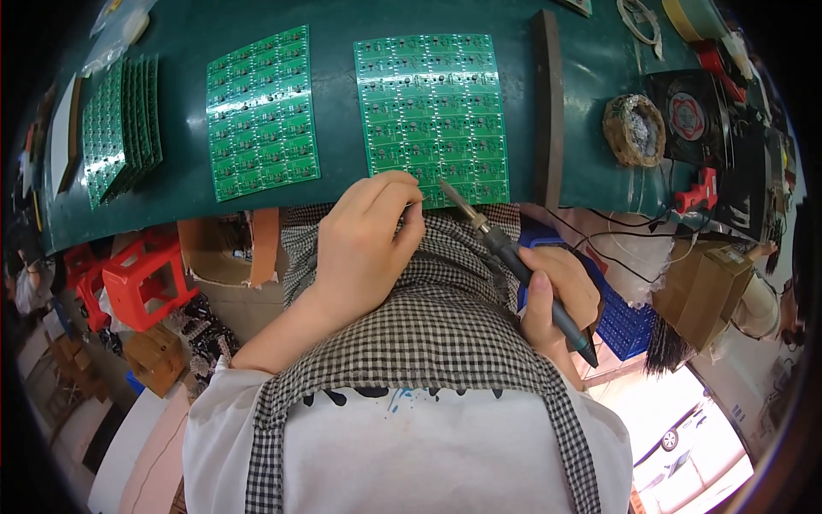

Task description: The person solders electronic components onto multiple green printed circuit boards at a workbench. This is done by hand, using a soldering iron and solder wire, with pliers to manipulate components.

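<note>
My right hand (558, 295) grips a soldering iron (512, 257) by its dark handle. The iron's metal tip points up and left, over the lower part of a green circuit board panel (432, 120) on the table; whether it touches the board I cannot tell. At the panel's lower left edge is my left hand (372, 231), its thumb and fingertips pinched together. Anything between those fingertips is too small or hidden to make out. A second green circuit board panel (263, 111) lies flat to the left.
Several circuit board panels (124, 128) stand stacked at the far left of the green table (184, 51). A dark bar (546, 111) lies right of the near panel. Beyond it are a round tub (634, 130) with silvery contents, a black box (687, 116) and a red-handled tool (698, 192).
</note>
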A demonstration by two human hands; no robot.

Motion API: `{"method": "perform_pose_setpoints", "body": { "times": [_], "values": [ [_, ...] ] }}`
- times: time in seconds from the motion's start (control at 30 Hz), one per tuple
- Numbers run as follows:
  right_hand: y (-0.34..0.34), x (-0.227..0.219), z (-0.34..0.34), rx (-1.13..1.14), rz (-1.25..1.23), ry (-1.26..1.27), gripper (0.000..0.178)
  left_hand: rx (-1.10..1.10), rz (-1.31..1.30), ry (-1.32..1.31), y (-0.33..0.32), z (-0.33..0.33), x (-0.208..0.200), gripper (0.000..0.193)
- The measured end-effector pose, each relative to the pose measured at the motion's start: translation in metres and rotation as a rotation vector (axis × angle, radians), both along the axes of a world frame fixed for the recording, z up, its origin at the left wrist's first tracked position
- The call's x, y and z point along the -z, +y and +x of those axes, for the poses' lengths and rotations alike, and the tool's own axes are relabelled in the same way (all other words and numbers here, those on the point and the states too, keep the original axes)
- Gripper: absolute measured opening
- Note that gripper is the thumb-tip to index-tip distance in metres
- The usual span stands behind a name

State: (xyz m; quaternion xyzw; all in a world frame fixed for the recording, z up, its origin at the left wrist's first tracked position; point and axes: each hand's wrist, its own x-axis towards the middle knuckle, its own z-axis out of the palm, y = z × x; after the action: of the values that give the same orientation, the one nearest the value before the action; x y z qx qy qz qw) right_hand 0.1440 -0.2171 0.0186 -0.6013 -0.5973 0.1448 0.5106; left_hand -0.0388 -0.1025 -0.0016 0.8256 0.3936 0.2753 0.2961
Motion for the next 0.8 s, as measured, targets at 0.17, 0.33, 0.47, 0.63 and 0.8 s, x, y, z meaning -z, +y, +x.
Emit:
{"method": "perform_pose_setpoints", "body": {
  "times": [0.17,0.33,0.47,0.63,0.8],
  "values": [
    [0.009,-0.002,-0.001,-0.008,-0.054,-0.026,0.014,-0.015,0.025,0.015,0.001,-0.001,-0.001,0.013],
    [0.013,-0.002,-0.002,-0.030,-0.045,-0.025,0.015,-0.009,0.039,-0.023,0.002,-0.001,0.004,0.013],
    [0.005,-0.005,0.002,0.000,-0.071,-0.024,0.016,0.008,-0.016,-0.040,0.002,0.000,0.000,0.014],
    [0.000,-0.004,0.000,0.044,-0.096,0.048,0.016,-0.006,-0.058,-0.057,0.006,0.002,0.000,0.014],
    [0.007,-0.005,-0.001,0.085,-0.205,0.152,0.014,-0.033,-0.028,-0.037,0.015,0.007,0.005,0.013]
  ]
}}
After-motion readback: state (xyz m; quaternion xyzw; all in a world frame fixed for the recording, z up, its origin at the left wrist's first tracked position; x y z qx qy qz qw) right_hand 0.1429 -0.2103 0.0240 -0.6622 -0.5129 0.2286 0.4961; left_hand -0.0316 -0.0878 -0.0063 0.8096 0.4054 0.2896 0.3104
